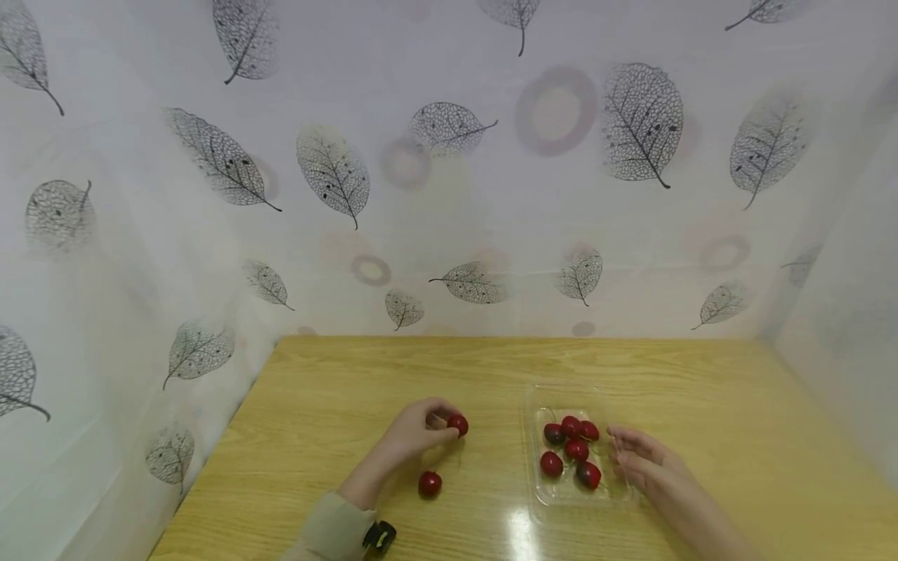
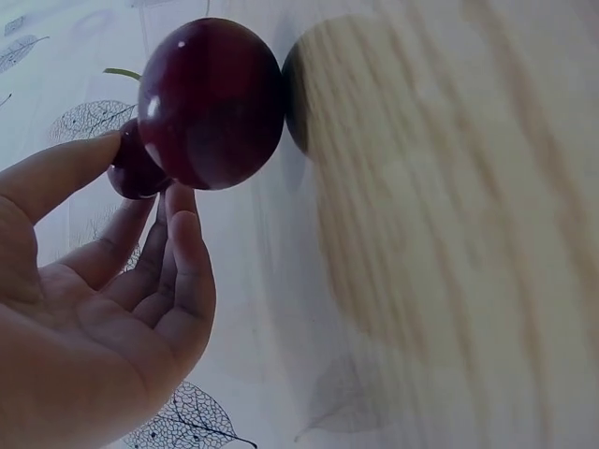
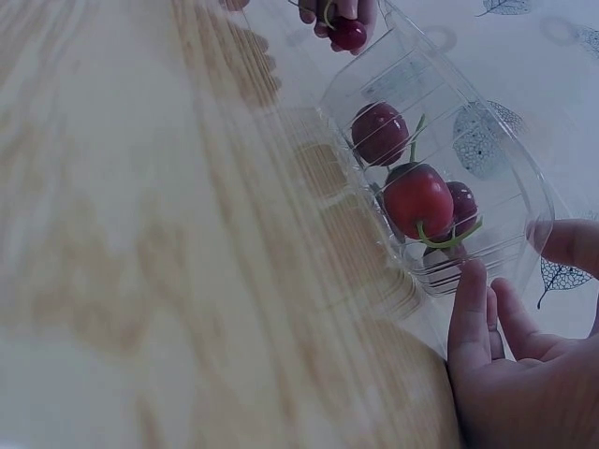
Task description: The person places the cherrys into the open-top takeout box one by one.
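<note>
Thumb and fingertips of my left hand [image 1: 419,428] pinch a dark red cherry [image 1: 457,425]; its green stem shows in the left wrist view. A second cherry [image 1: 430,485] lies on the table just nearer to me than that hand, and looms large [image 2: 211,103] in the left wrist view. To the right stands a clear plastic box [image 1: 536,491] with several cherries [image 1: 577,449] in it, some with stems. My right hand [image 1: 652,463] is at the box's right side, fingers fairly straight against the wall and thumb at the rim [image 3: 535,182].
The wooden table [image 1: 337,366] has light grain and a bright reflection near its front. A pale curtain-like sheet [image 1: 449,210] with leaf prints surrounds it at the back and both sides. A dark band [image 1: 380,537] sits on the left wrist.
</note>
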A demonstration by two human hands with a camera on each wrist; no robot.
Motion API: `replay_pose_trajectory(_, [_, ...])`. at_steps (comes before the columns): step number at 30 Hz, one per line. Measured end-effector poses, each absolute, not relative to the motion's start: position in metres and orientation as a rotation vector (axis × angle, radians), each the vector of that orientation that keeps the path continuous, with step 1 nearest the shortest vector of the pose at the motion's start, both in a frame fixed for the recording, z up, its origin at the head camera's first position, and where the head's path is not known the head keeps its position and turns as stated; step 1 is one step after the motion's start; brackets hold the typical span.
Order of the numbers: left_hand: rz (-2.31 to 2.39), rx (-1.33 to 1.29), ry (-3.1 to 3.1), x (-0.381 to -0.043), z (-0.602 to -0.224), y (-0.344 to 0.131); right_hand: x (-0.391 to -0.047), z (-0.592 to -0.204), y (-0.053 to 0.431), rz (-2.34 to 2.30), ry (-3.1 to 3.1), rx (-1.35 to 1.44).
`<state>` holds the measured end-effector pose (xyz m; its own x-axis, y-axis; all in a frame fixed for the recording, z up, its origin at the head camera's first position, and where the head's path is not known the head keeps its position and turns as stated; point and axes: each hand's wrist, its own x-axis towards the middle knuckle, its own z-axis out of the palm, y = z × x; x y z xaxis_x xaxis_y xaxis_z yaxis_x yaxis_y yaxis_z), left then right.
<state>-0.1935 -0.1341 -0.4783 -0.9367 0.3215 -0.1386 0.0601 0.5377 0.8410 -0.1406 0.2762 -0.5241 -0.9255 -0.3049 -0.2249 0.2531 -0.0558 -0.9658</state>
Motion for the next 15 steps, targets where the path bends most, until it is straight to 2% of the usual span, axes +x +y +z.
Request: replay_pose_trajectory(15, [1.357, 0.394, 2.505, -0.198, -0.466, -0.113, -0.141, -0.525, 0.276, -2.024, 1.852, -0.045])
